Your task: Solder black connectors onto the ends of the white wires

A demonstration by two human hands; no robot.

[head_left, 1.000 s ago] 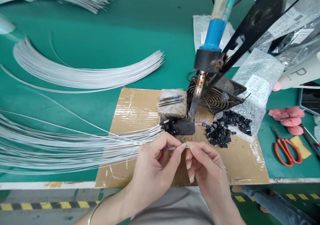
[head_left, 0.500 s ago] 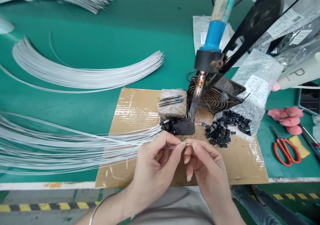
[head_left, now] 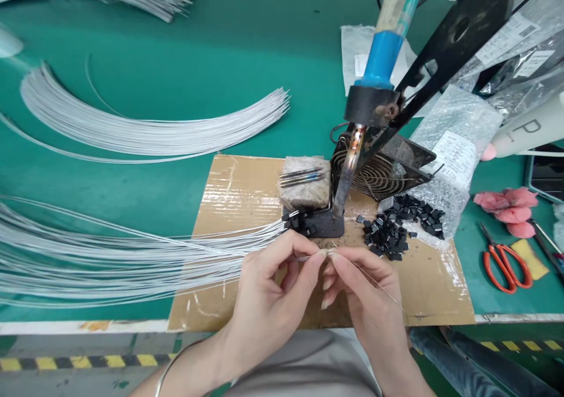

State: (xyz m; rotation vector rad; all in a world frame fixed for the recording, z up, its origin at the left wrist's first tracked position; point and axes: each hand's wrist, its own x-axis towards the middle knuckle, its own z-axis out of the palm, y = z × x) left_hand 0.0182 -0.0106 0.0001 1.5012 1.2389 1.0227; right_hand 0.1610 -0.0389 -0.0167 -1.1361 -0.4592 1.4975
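Observation:
Thumb and forefinger of my left hand (head_left: 277, 303) are closed on the end of a white wire (head_left: 302, 258). My right hand (head_left: 368, 291) pinches at the same spot, its fingertips meeting those of the left. A thin silvery wire (head_left: 383, 288) trails from the right fingertips across the back of that hand. What lies exactly between the fingertips is too small to make out. Just beyond them hangs a soldering iron (head_left: 348, 174) with a blue handle, clamped tip-down in a black stand (head_left: 440, 62). Many white wires (head_left: 211, 250) with black connectors (head_left: 298, 219) at their ends lie left of my hands.
Cardboard (head_left: 238, 191) lies under the work. Loose black connectors (head_left: 388, 238) are heaped on the right, by a small fan (head_left: 379, 168). Metal tips rest on a beige block (head_left: 304, 197). Orange-handled scissors (head_left: 506, 268) lie far right, another wire bundle (head_left: 154, 135) behind.
My right fingertips have closed in against the left ones, and its lower fingers have curled in. The thin wire now stretches farther out over the right hand. The view has shifted slightly.

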